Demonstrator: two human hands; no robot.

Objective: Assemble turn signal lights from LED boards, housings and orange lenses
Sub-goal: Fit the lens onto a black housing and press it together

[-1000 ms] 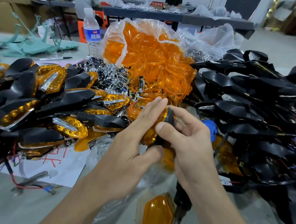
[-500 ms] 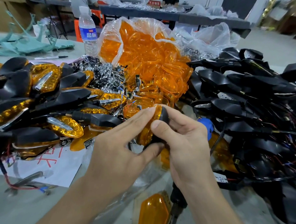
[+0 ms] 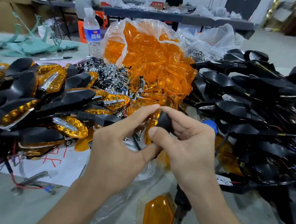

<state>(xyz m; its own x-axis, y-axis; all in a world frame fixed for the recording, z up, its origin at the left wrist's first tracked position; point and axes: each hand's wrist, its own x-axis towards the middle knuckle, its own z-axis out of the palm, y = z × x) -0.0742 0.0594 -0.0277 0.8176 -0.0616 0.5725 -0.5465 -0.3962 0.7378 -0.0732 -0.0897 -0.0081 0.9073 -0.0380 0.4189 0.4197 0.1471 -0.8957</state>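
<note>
**Both hands clamped on one light, mid-counter**

Dead centre, above the counter [image 3: 23,206], the left hand [image 3: 115,154] and right hand [image 3: 191,147] meet on a single unit. The left grip is narrow: forefinger stretched over the top of the orange lens [image 3: 151,127], thumb tucked up beneath it, so the lens is pinched from above and below. The right grip wraps the black housing [image 3: 163,122], forefinger curled across its back and thumb pressing on the lens edge. Lens and housing sit face to face between the two hands; whether they are fully seated together I cannot tell.

Behind the hands, a clear bag of lenses [image 3: 146,53] spills open. To the left lies a heap of finished lights [image 3: 43,94]; to the right, a heap of bare housings [image 3: 245,101] trailing wires. A loose lens [image 3: 157,212] rests near the front edge, and a water bottle [image 3: 92,34] stands upright beside the bag.
</note>
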